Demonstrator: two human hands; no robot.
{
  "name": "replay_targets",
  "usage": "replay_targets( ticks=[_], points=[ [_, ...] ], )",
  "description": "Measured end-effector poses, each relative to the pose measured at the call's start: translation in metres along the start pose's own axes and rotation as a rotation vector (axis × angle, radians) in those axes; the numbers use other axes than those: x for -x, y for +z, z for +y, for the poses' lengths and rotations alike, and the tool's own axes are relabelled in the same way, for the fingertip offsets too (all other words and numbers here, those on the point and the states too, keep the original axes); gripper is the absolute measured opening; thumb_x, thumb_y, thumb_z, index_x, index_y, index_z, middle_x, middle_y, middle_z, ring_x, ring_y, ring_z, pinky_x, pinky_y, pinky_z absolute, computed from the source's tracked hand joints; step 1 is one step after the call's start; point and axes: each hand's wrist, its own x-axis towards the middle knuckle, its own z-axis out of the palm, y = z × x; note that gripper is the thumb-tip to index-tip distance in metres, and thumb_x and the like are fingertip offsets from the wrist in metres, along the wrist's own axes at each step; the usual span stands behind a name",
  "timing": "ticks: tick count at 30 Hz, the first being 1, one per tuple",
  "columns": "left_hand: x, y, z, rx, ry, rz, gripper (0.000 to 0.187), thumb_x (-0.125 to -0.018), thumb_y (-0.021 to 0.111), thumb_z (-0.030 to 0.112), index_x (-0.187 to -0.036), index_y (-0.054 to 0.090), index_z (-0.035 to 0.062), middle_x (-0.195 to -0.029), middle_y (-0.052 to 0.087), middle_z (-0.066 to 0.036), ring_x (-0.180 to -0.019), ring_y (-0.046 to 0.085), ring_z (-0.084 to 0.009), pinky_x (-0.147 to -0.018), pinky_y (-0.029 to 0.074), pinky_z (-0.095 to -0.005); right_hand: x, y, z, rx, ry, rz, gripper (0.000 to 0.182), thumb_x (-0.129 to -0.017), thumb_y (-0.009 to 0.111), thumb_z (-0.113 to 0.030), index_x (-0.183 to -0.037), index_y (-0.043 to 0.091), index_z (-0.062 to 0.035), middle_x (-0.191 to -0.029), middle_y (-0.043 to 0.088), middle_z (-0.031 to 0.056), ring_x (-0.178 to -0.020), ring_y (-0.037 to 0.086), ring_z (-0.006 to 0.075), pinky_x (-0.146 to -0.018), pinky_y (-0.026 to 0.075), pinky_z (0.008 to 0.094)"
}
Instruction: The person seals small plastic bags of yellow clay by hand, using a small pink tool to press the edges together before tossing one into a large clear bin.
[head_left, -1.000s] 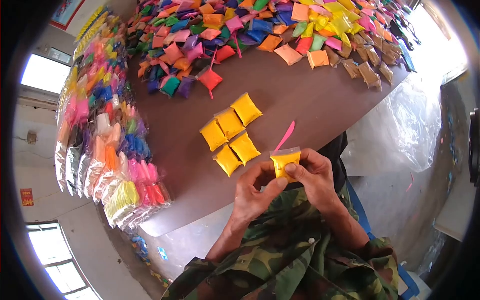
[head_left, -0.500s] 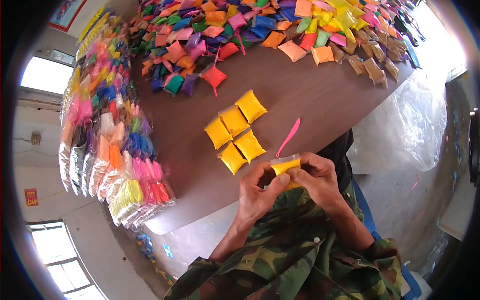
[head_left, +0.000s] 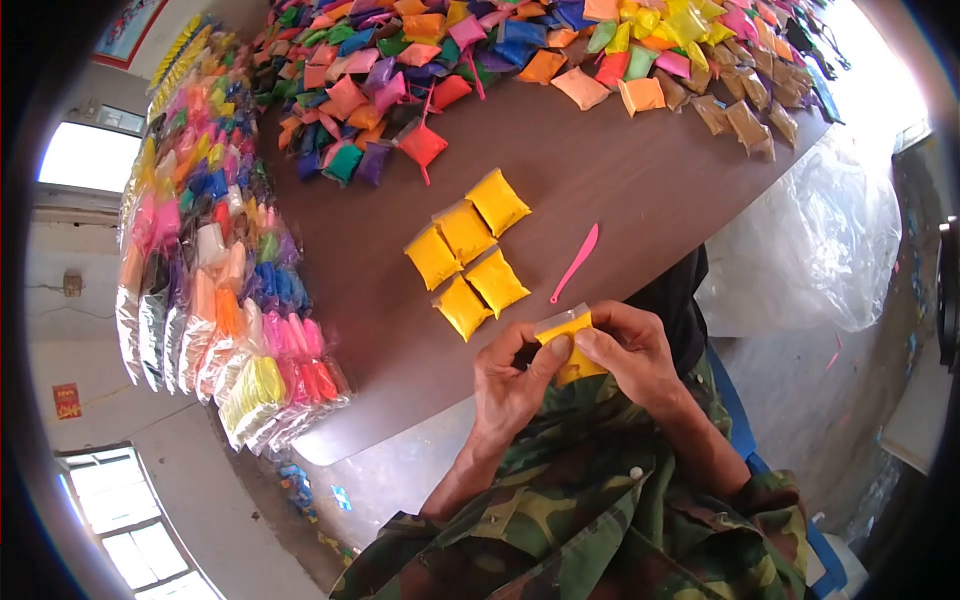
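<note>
Between my two hands, at the table's front edge, is a small clear packet with yellow filling [head_left: 578, 370]. My left hand [head_left: 512, 372] pinches its left side, and my right hand [head_left: 632, 352] pinches the right side, both thumbs on its face near the clear top strip. Just beyond the hands a pink plastic knife [head_left: 575, 263] lies on the table. Several matching yellow packets [head_left: 464, 232] rest flat in a close group to the left of the knife.
Many coloured packets [head_left: 420, 60] are heaped along the table's [head_left: 370, 240] far side. Stacked bags of coloured packets [head_left: 235, 300] line the left edge. A large clear plastic bag [head_left: 810, 250] hangs at the right, near a blue chair [head_left: 735, 410].
The packet in my hands has tilted, and more of its yellow face shows below my thumbs. Both hands keep their grip. The packets and knife on the table lie as before.
</note>
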Motion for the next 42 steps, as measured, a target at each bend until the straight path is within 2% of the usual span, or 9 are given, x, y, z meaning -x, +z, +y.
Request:
replay_targets(
  ticks=[5, 11, 15, 17, 21, 27, 29, 35, 42],
  points=[
    [0.001, 0.000, -0.002, 0.054, -0.067, 0.014, 0.019, -0.103, 0.075, 0.017, -0.106, 0.071, -0.0016, -0.086, 0.070, 0.000, -0.076, 0.060, -0.0042, -0.068, 0.048, -0.0206, -0.001, -0.007, 0.004, 0.074, -0.046, -0.018, 0.017, -0.104, 0.068, -0.009, -0.114, 0.072, 0.0043, -0.100, 0.072, 0.0027, -0.092, 0.065, 0.0076, -0.083, 0.055, 0.0242],
    [-0.001, -0.001, -0.006, -0.124, 0.129, 0.048, 0.017, -0.102, 0.075, 0.016, -0.107, 0.071, -0.0004, -0.086, 0.070, 0.000, -0.076, 0.060, -0.0044, -0.068, 0.049, -0.0211, 0.000, 0.001, 0.005, 0.003, 0.001, -0.012, 0.019, -0.105, 0.067, -0.008, -0.118, 0.071, 0.0060, -0.102, 0.072, 0.0039, -0.098, 0.067, 0.0088, -0.086, 0.056, 0.0256],
    [-0.003, -0.001, -0.006, -0.175, 0.119, 0.075, 0.019, -0.100, 0.078, 0.016, -0.107, 0.071, -0.0003, -0.087, 0.070, -0.001, -0.076, 0.061, -0.0051, -0.068, 0.050, -0.0216, 0.002, -0.001, 0.006, -0.033, 0.003, -0.028, 0.025, -0.104, 0.068, -0.007, -0.125, 0.068, 0.0052, -0.108, 0.072, 0.0045, -0.101, 0.068, 0.0092, -0.090, 0.057, 0.0269],
    [-0.004, -0.004, -0.005, -0.202, 0.033, 0.053, 0.020, -0.099, 0.079, 0.016, -0.107, 0.072, -0.0003, -0.087, 0.071, -0.002, -0.076, 0.062, -0.0058, -0.069, 0.051, -0.0220, 0.002, -0.007, -0.001, 0.109, 0.019, -0.048, 0.028, -0.103, 0.069, -0.006, -0.129, 0.066, 0.0052, -0.110, 0.072, 0.0058, -0.101, 0.068, 0.0094, -0.091, 0.057, 0.0275],
    [-0.009, -0.002, 0.000, -0.143, 0.021, 0.008, 0.021, -0.097, 0.081, 0.017, -0.107, 0.072, 0.0004, -0.087, 0.071, -0.001, -0.075, 0.062, -0.0059, -0.068, 0.051, -0.0221, 0.004, -0.008, -0.005, 0.283, -0.058, -0.079, 0.034, -0.101, 0.072, -0.005, -0.132, 0.063, 0.0050, -0.113, 0.072, 0.0090, -0.101, 0.070, 0.0115, -0.093, 0.058, 0.0290],
    [-0.006, -0.004, -0.003, -0.182, 0.082, 0.015, 0.021, -0.097, 0.081, 0.017, -0.105, 0.072, 0.0005, -0.086, 0.071, -0.001, -0.075, 0.062, -0.0059, -0.069, 0.051, -0.0227, 0.004, -0.009, -0.005, 0.196, -0.011, -0.052, 0.036, -0.099, 0.076, -0.008, -0.130, 0.062, 0.0033, -0.116, 0.073, 0.0116, -0.102, 0.073, 0.0166, -0.092, 0.060, 0.0305],
    [-0.005, -0.003, -0.005, -0.201, 0.118, 0.033, 0.020, -0.097, 0.081, 0.017, -0.105, 0.072, 0.0006, -0.086, 0.071, -0.001, -0.076, 0.062, -0.0059, -0.070, 0.051, -0.0229, 0.006, -0.009, -0.003, 0.146, -0.029, -0.040, 0.035, -0.099, 0.076, -0.009, -0.129, 0.064, 0.0037, -0.114, 0.073, 0.0111, -0.100, 0.072, 0.0151, -0.091, 0.059, 0.0295],
    [-0.009, 0.013, 0.013, -0.095, -0.014, 0.018, 0.015, -0.097, 0.080, 0.011, -0.103, 0.071, 0.0003, -0.093, 0.071, -0.003, -0.083, 0.064, -0.0082, -0.077, 0.053, -0.0244, 0.010, -0.015, -0.012, 0.195, -0.026, -0.040, 0.023, -0.097, 0.078, -0.009, -0.114, 0.071, 0.0049, -0.100, 0.075, 0.0067, -0.092, 0.068, 0.0089, -0.081, 0.057, 0.0261],
    [-0.012, 0.008, 0.001, -0.267, 0.179, -0.047, 0.014, -0.095, 0.081, 0.010, -0.102, 0.073, 0.0022, -0.093, 0.071, -0.005, -0.079, 0.065, -0.0099, -0.072, 0.054, -0.0256, 0.014, -0.017, -0.007, 0.219, -0.015, -0.005, 0.018, -0.097, 0.076, -0.008, -0.109, 0.073, 0.0040, -0.094, 0.075, 0.0043, -0.086, 0.067, 0.0075, -0.074, 0.056, 0.0252]
  ],
)
